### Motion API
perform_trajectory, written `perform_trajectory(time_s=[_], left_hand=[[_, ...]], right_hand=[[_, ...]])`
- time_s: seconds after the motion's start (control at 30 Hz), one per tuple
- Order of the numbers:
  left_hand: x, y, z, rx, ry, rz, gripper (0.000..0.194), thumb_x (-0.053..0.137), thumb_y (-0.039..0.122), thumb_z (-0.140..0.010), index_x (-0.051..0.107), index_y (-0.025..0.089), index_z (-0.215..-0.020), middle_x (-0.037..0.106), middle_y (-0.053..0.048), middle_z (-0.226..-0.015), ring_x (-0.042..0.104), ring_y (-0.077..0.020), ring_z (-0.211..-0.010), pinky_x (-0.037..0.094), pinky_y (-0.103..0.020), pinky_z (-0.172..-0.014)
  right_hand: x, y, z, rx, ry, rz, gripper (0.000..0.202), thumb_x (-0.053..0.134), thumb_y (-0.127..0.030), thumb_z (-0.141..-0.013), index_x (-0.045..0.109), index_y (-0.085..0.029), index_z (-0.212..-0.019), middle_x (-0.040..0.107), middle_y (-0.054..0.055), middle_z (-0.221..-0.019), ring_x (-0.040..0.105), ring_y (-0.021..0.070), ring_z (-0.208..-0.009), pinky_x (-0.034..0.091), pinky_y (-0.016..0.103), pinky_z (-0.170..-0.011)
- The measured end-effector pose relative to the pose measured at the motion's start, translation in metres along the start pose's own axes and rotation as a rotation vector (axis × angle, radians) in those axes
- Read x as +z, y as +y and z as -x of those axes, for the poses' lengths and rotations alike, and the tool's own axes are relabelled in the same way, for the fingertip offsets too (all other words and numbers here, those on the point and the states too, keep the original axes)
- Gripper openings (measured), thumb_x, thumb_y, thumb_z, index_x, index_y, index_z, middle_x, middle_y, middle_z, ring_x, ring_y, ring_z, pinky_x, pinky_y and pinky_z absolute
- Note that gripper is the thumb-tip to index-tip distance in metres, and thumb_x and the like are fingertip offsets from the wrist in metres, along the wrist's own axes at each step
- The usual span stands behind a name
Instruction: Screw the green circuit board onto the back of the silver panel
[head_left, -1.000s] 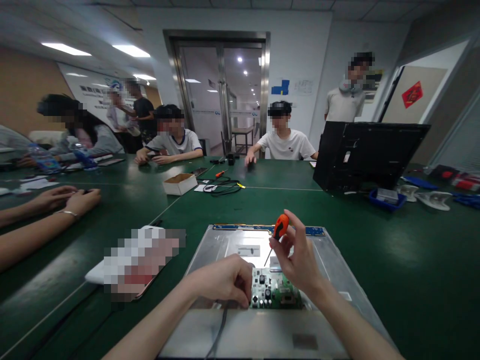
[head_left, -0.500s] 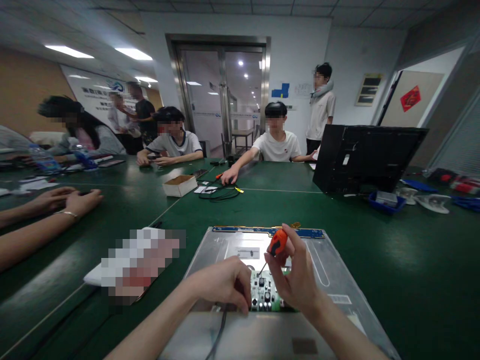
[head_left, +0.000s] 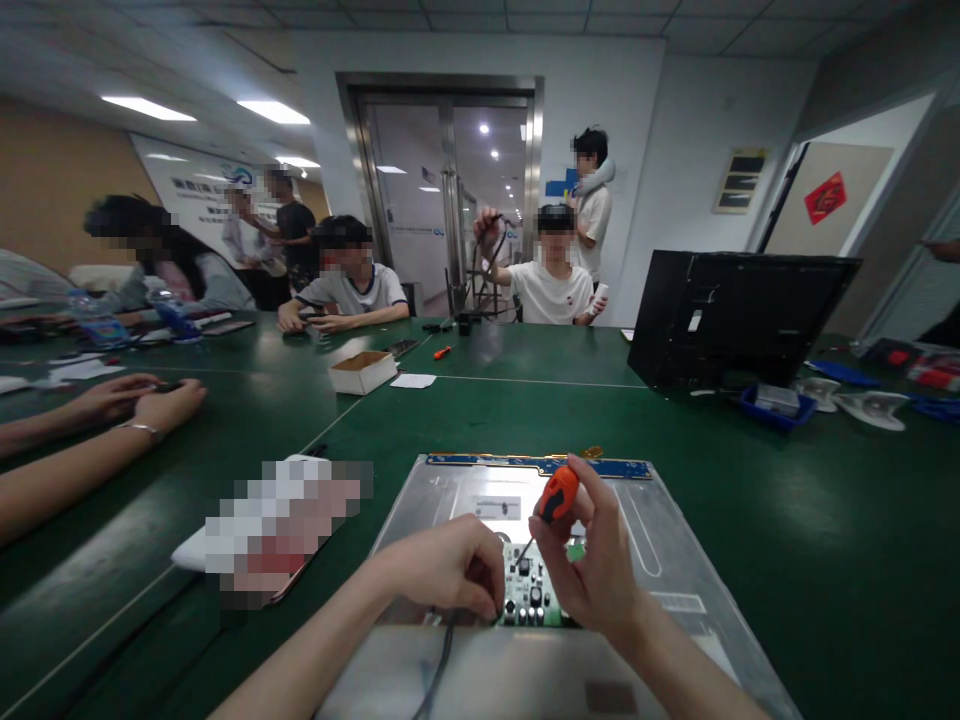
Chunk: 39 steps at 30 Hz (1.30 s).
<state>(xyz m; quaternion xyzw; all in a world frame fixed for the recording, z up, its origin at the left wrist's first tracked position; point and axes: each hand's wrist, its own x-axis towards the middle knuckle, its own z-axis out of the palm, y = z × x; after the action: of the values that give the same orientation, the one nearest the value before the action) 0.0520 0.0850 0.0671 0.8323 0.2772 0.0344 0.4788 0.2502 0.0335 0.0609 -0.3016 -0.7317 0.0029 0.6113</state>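
Observation:
A metal-backed flat panel (head_left: 660,530) lies before me with a blue circuit strip (head_left: 480,461) along its far edge. Near its middle is a green circuit board (head_left: 534,590) carrying small components. My right hand (head_left: 604,575) pinches the orange and black handle of a screwdriver (head_left: 559,494); the tilted shaft reaches down to the board. With fingers curled, my left hand (head_left: 461,568) grips the board's left edge; its fingertips are partly hidden. From under that hand a dark cable (head_left: 444,660) runs toward me.
Left of the panel lies a blurred white and pink item (head_left: 277,525). Farther off are an open white box (head_left: 363,374), a small orange tool (head_left: 442,352) and a black monitor housing (head_left: 742,315). A co-worker's forearms (head_left: 90,450) rest at left; other people sit across the green table (head_left: 525,415).
My hands keep nearly the same pose, the screwdriver still on the board. Across the table, a person has lifted the black cable off the tabletop. The standing person has moved left.

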Motion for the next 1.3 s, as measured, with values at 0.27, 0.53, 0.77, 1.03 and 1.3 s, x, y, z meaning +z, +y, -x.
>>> perform_trajectory(time_s=[0.27, 0.53, 0.77, 1.03, 1.3], left_hand=[[-0.001, 0.009, 0.002, 0.020, 0.014, -0.082, 0.011, 0.070, 0.011, -0.068, 0.076, 0.018, -0.073, 0.067, 0.001, -0.068, 0.052, -0.0110, -0.056, 0.039, -0.020, -0.052], [0.003, 0.008, 0.001, 0.038, 0.002, -0.104, 0.009, 0.065, 0.008, -0.064, 0.069, 0.016, -0.067, 0.059, 0.003, -0.061, 0.048, -0.0103, -0.052, 0.035, -0.020, -0.048], [0.005, 0.008, 0.003, 0.029, 0.040, -0.079, 0.007, 0.067, 0.008, -0.064, 0.066, 0.015, -0.067, 0.059, 0.003, -0.062, 0.048, -0.0100, -0.053, 0.033, -0.019, -0.047], [0.003, 0.010, 0.002, 0.044, 0.045, -0.099, 0.006, 0.071, 0.012, -0.065, 0.072, 0.016, -0.069, 0.060, 0.003, -0.059, 0.047, -0.0093, -0.050, 0.032, -0.018, -0.045], [0.003, 0.007, 0.002, -0.016, 0.023, -0.054, 0.005, 0.071, 0.012, -0.064, 0.072, 0.016, -0.069, 0.061, 0.002, -0.060, 0.051, -0.0108, -0.050, 0.035, -0.019, -0.045]], right_hand=[[0.004, -0.005, 0.007, 0.040, -0.017, -0.061, 0.063, 0.050, -0.019, -0.095, 0.023, -0.023, -0.151, 0.055, -0.001, -0.077, 0.050, 0.0133, -0.055, 0.043, 0.026, -0.049], [0.009, -0.012, 0.005, 0.081, -0.070, -0.164, 0.060, 0.046, -0.020, -0.097, 0.021, -0.024, -0.152, 0.054, -0.003, -0.074, 0.045, 0.0109, -0.048, 0.033, 0.023, -0.043], [0.010, -0.012, 0.006, 0.055, -0.077, -0.123, 0.060, 0.046, -0.021, -0.098, 0.020, -0.022, -0.152, 0.056, -0.002, -0.074, 0.046, 0.0115, -0.049, 0.035, 0.024, -0.043], [0.008, -0.014, 0.005, 0.022, -0.075, -0.092, 0.057, 0.045, -0.020, -0.097, 0.024, -0.020, -0.151, 0.056, -0.002, -0.072, 0.047, 0.0116, -0.048, 0.036, 0.024, -0.042], [0.008, -0.014, 0.005, 0.022, -0.075, -0.111, 0.058, 0.047, -0.021, -0.097, 0.024, -0.021, -0.151, 0.054, -0.003, -0.071, 0.046, 0.0114, -0.047, 0.036, 0.023, -0.041]])
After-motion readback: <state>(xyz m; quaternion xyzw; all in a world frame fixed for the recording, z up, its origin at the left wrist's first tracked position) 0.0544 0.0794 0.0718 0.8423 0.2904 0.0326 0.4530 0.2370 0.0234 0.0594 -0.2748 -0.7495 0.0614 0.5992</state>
